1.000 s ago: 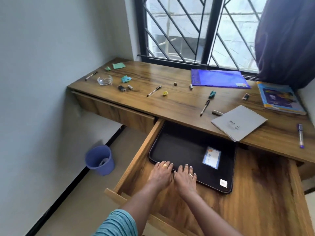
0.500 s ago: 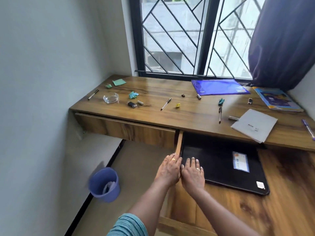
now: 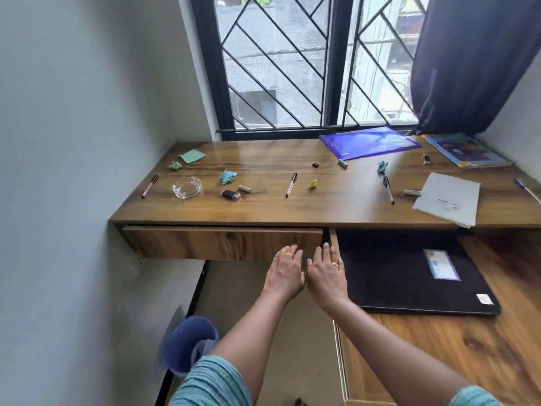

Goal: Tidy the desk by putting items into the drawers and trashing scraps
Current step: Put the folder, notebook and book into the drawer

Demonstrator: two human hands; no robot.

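Note:
My left hand (image 3: 286,270) and my right hand (image 3: 326,272) are side by side, palms down, fingers spread, holding nothing. Their fingertips reach the right end of the closed left drawer (image 3: 205,243). The right drawer (image 3: 468,347) is pulled out, with a black laptop sleeve (image 3: 404,282) lying in it. On the wooden desk (image 3: 336,206) lie pens (image 3: 291,184), crumpled teal scraps (image 3: 227,176), a green note (image 3: 192,156), a yellow scrap (image 3: 313,183), a glass dish (image 3: 187,187) and small items (image 3: 231,194).
A blue bin (image 3: 187,351) stands on the floor at the lower left by the wall. A purple folder (image 3: 369,142), a blue book (image 3: 465,150) and a grey notebook (image 3: 448,199) lie on the desk's right side. A barred window and dark curtain are behind.
Both hands have left the laptop sleeve in the open drawer and moved left and forward to the front of the closed left drawer. The view has shifted left.

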